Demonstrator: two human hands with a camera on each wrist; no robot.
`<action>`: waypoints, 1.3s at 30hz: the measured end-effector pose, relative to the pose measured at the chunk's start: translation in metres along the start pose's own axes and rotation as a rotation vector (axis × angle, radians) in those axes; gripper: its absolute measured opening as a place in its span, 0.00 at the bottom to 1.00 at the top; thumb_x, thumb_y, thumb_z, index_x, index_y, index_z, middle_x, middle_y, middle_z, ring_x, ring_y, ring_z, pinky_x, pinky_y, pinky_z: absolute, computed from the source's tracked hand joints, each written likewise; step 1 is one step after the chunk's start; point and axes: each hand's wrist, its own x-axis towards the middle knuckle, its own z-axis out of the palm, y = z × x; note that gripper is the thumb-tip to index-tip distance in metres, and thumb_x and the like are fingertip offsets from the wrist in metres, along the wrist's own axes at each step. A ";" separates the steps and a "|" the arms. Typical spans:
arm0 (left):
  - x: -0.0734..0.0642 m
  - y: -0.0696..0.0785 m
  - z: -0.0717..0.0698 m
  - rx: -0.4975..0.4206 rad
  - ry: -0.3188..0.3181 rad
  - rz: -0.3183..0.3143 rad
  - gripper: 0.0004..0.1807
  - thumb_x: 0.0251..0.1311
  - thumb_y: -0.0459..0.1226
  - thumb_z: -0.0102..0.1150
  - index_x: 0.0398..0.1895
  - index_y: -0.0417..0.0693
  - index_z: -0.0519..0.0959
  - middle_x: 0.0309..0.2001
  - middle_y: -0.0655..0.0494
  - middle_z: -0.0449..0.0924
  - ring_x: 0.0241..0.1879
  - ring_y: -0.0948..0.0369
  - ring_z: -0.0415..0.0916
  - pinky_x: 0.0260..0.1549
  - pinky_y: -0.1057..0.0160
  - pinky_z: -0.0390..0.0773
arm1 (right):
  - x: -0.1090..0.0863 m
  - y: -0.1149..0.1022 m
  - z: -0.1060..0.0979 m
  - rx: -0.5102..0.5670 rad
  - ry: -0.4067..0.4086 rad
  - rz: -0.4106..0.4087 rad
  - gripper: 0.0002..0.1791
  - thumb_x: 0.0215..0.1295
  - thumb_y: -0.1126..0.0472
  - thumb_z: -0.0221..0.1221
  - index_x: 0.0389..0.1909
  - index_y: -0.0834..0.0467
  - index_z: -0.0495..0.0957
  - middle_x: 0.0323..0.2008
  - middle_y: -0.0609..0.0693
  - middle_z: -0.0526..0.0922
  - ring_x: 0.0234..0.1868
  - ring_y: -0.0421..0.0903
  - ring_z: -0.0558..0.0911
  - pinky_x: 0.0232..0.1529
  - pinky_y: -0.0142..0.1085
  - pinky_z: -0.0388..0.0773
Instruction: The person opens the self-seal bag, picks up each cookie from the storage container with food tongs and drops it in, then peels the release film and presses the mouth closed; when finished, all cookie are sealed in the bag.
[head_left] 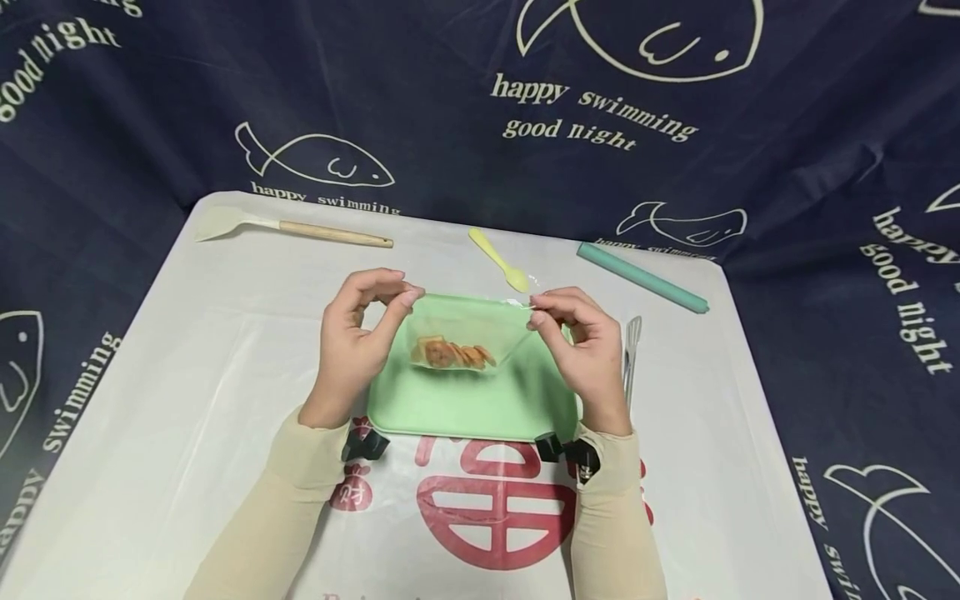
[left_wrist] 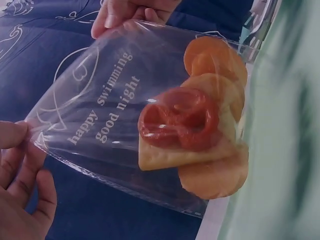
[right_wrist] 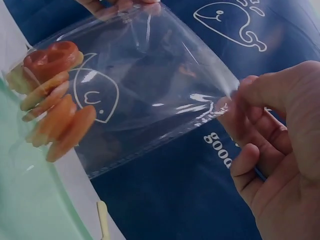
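Observation:
My left hand (head_left: 352, 342) pinches one upper corner of a clear plastic bag (left_wrist: 115, 165) between thumb and fingers. The opposite upper corner is pinched by my right hand (head_left: 588, 350), so the bag hangs stretched between both hands over a light green board (head_left: 472, 412). At the bag's bottom lie several round orange-brown slices (left_wrist: 212, 177), a pale square cracker (left_wrist: 157, 159) and a glossy red pretzel-shaped piece (left_wrist: 172, 132) on top of it. The left wrist view shows the see-through front of the bag.
Behind the board lie a white spatula (head_left: 330, 233) with a wooden handle, a yellow spoon (head_left: 495, 258) and a teal stick-like tube (head_left: 645, 279). Metal utensils (head_left: 631, 358) lie to the right of the board, partly hidden by my right hand. A white cloth with red print (head_left: 495, 508) covers the table.

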 end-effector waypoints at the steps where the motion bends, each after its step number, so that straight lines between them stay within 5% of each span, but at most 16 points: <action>1: 0.000 0.000 0.000 0.023 -0.011 0.013 0.12 0.62 0.19 0.63 0.48 0.34 0.81 0.40 0.45 0.86 0.36 0.57 0.79 0.41 0.60 0.79 | 0.000 -0.001 -0.001 -0.009 -0.003 -0.003 0.14 0.59 0.84 0.62 0.45 0.72 0.84 0.38 0.64 0.81 0.34 0.49 0.81 0.35 0.34 0.76; 7: -0.001 -0.001 0.000 0.154 -0.071 0.059 0.14 0.62 0.22 0.65 0.49 0.39 0.87 0.42 0.54 0.87 0.40 0.57 0.82 0.43 0.62 0.80 | 0.004 -0.020 -0.001 -0.154 -0.004 0.003 0.14 0.54 0.84 0.66 0.42 0.73 0.85 0.33 0.64 0.82 0.34 0.46 0.78 0.34 0.36 0.71; 17: -0.001 0.001 0.004 0.266 -0.057 0.109 0.12 0.60 0.26 0.69 0.47 0.42 0.88 0.40 0.58 0.88 0.37 0.59 0.79 0.35 0.64 0.75 | 0.008 -0.040 -0.005 -0.352 -0.069 -0.001 0.14 0.52 0.80 0.71 0.41 0.69 0.87 0.32 0.59 0.84 0.33 0.48 0.79 0.35 0.30 0.73; 25: -0.005 -0.003 0.008 0.333 -0.074 0.108 0.06 0.63 0.27 0.66 0.41 0.41 0.87 0.46 0.52 0.84 0.48 0.55 0.78 0.50 0.60 0.76 | 0.007 -0.040 -0.002 -0.469 -0.035 0.029 0.07 0.53 0.78 0.72 0.31 0.66 0.88 0.30 0.55 0.84 0.33 0.47 0.78 0.34 0.33 0.71; 31: -0.006 -0.006 0.010 0.347 -0.161 0.100 0.04 0.69 0.29 0.61 0.43 0.39 0.81 0.49 0.54 0.85 0.55 0.54 0.79 0.59 0.55 0.74 | 0.008 -0.040 -0.003 -0.485 -0.042 0.075 0.06 0.56 0.76 0.71 0.30 0.66 0.85 0.38 0.59 0.85 0.39 0.46 0.80 0.38 0.43 0.72; 39: -0.005 -0.004 0.006 0.345 -0.190 0.049 0.04 0.69 0.29 0.61 0.43 0.42 0.80 0.38 0.59 0.87 0.47 0.56 0.81 0.52 0.54 0.75 | 0.006 -0.046 -0.005 -0.418 -0.033 0.207 0.03 0.60 0.73 0.70 0.31 0.65 0.86 0.26 0.54 0.82 0.28 0.43 0.70 0.30 0.36 0.66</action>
